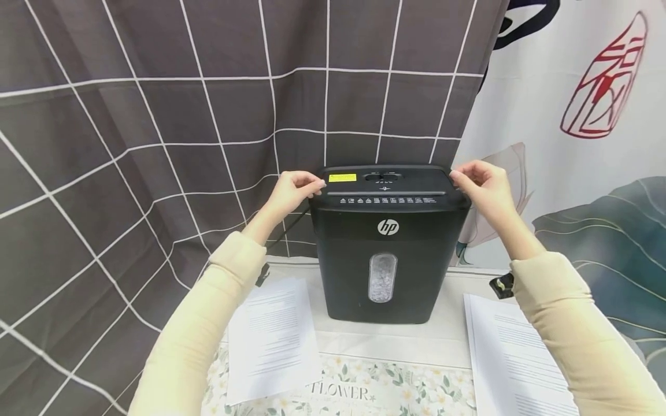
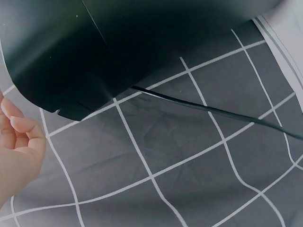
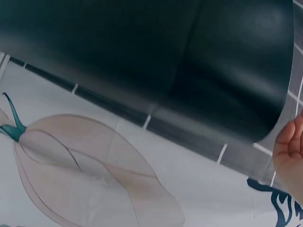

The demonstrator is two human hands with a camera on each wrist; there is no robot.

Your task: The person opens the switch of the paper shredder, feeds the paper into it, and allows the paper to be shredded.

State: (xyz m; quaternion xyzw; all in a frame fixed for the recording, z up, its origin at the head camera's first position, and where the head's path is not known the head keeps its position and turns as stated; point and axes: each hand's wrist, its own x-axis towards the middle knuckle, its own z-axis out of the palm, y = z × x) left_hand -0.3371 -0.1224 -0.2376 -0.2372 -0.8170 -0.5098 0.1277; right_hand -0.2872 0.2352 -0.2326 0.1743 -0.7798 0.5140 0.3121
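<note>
A black HP paper shredder [image 1: 387, 260] stands upright, with a clear window showing pale shreds inside and a yellow label on its top. By its top left corner is my left hand [image 1: 298, 190], fingers loosely bent. My right hand [image 1: 484, 182] is at the top right corner, its thumb toward the lid's edge. The left wrist view has the left hand [image 2: 21, 146] beside the dark shredder side [image 2: 71, 52]; the right wrist view has the right hand [image 3: 289, 153] close to the other side. Neither hand visibly holds anything; whether fingertips touch the lid is unclear.
Printed papers [image 1: 276, 341] lie left of the shredder, and another stack [image 1: 520, 358] lies to the right. A floral mat [image 1: 385, 387] covers the table front. Behind hangs a grey checked curtain [image 1: 224, 104]. A black cord [image 2: 208, 109] runs from the shredder.
</note>
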